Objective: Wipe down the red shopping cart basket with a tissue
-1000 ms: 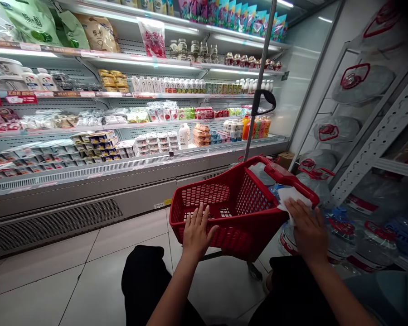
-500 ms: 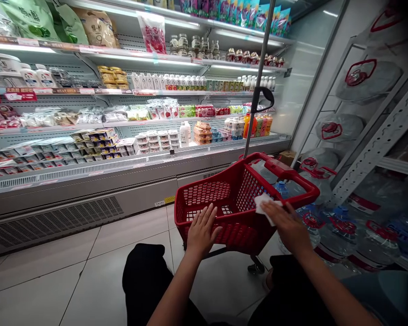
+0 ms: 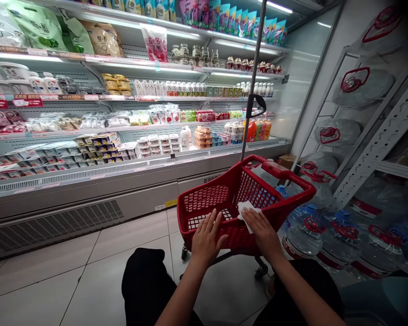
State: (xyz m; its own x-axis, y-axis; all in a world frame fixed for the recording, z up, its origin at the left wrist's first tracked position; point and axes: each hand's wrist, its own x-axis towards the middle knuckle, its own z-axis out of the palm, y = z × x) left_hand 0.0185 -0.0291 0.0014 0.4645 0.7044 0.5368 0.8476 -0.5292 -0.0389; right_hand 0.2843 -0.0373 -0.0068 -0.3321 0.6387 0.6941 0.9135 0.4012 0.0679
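Observation:
A red shopping basket cart (image 3: 204, 199) stands in front of me, its handle to the right. My left hand (image 3: 207, 240) lies with fingers stretched against the cart's near side, at the rim. My right hand (image 3: 263, 231) presses a white cloth (image 3: 247, 212) onto the near rim, right of my left hand. The cloth shows beyond the fingertips, and part of it is hidden under the hand.
Behind the cart runs a refrigerated display (image 3: 149, 174) with shelves of dairy goods. Large water bottles (image 3: 304, 231) stand close on the right beside a white metal rack (image 3: 377, 140). A grey pole (image 3: 255, 68) rises behind the cart. My knees flank the cart's near side.
My right hand has slid left along the rim with the white cloth, closer to my left hand. My left hand has shifted slightly right. The view has tilted up a little.

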